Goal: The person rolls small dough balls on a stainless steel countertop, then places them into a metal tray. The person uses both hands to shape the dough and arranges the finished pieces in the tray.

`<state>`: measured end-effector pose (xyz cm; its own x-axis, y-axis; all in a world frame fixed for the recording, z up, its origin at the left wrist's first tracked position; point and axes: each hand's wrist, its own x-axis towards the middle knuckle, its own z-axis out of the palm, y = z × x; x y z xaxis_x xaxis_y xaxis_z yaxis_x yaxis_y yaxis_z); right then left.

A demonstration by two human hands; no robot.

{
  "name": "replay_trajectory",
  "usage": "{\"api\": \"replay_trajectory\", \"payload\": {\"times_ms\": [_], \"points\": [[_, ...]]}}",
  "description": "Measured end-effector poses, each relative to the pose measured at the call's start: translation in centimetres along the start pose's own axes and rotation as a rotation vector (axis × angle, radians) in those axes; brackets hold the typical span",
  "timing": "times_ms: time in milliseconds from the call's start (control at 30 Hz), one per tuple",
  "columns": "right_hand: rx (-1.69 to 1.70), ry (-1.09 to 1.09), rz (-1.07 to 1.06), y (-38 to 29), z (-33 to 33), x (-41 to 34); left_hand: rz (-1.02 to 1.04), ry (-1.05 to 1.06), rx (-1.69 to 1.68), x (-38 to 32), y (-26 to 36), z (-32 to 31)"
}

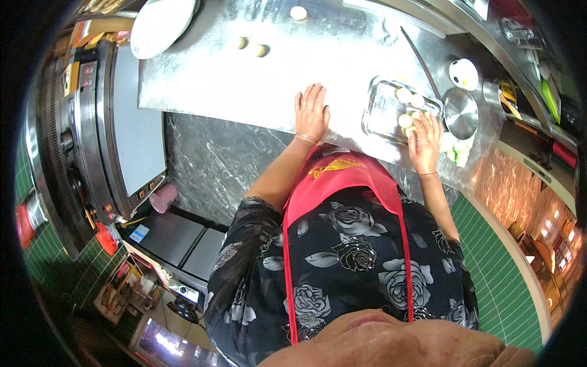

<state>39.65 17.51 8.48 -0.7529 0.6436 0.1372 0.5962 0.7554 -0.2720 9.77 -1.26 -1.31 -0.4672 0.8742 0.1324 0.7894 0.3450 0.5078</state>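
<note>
My left hand (312, 114) rests palm down on the shiny steel counter (220, 91), fingers extended, with nothing seen in it. On the right, my right hand (425, 140) reaches over the near right corner of a rectangular metal tray (383, 108), its fingers at several pale round balls (405, 121) that look like dough. Whether the fingers grip a ball cannot be told. More balls lie in the tray's far right part. Away from the tray, one pale ball (298, 13) lies at the counter's far side, and two smaller-looking ones (260, 50) lie to the left of it.
A round steel bowl (461, 113), a white cup (463, 74), a dark stick (421, 62) and something green and white (457, 149) are right of the tray. A white oval plate (161, 27) stands far left, beside a flat-topped appliance (137, 119).
</note>
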Motion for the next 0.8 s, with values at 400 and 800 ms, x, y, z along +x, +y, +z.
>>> {"api": "replay_trajectory", "payload": {"times_ms": [400,800], "points": [[0.031,0.086,0.120,-0.4,-2.3,0.6,-0.115,0.166,0.284,15.3,-16.8,-5.1],[0.080,0.134,0.171,-0.4,-1.6,-0.9,0.297,0.083,-0.194,10.1,-1.4,-0.7]]}}
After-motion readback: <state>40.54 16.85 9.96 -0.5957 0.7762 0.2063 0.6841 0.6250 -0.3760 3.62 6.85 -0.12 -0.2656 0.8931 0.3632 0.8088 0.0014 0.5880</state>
